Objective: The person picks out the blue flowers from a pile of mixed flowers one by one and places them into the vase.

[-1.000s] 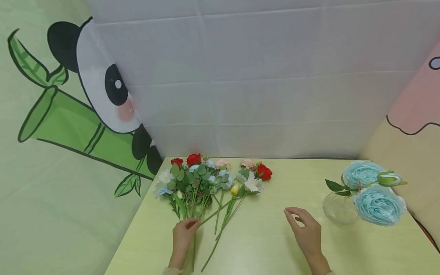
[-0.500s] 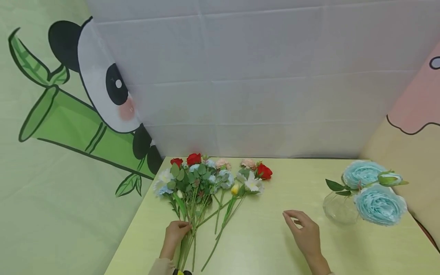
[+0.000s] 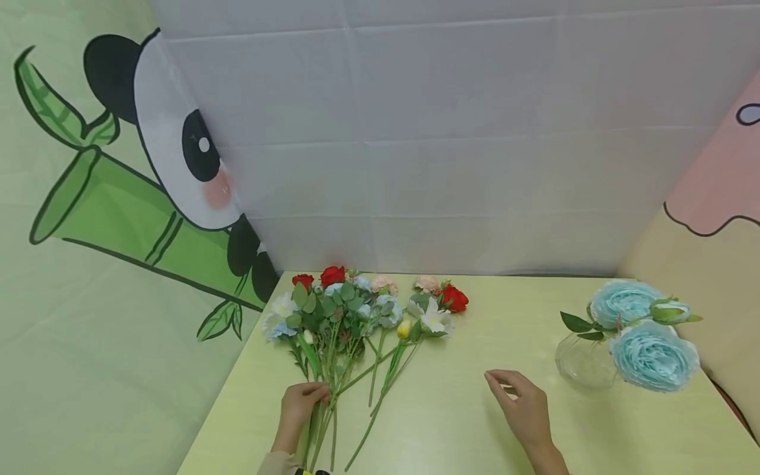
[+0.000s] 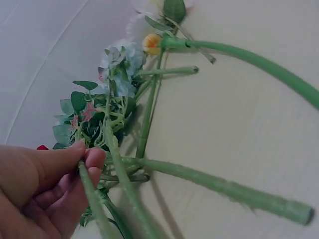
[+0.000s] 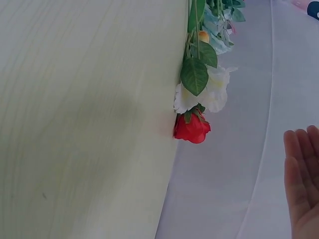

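A: Where is the pinched stem (image 4: 93, 200)?

B: At the near end of the flower bundle, on the left part of the table (image 3: 451, 409). The left hand (image 3: 301, 402) grips it between thumb and fingertips, just beside other green stems (image 4: 199, 179). Which bloom tops it, one cannot tell.

A: And the bundle itself?

B: Its green leaves (image 3: 335, 310) spread above the stems, with two red roses (image 3: 333, 276) at the far end and pale blue blooms among them. Just right of it lie a yellow tulip (image 3: 404, 328), a white lily (image 3: 435, 318) and a single red rose (image 3: 454, 298).

A: What does the right hand (image 3: 525, 409) do?

B: It is free, its thumb and forefinger curved toward each other, between the flowers and a clear vase (image 3: 584, 361). Whether the two tips touch, one cannot tell.

A: What fills the vase?

B: Large light-blue flowers (image 3: 655, 356), leaning right over its rim.

A: And behind?

B: A pale cloth (image 3: 451, 138), with a drawn panda (image 3: 166, 145) to the left.
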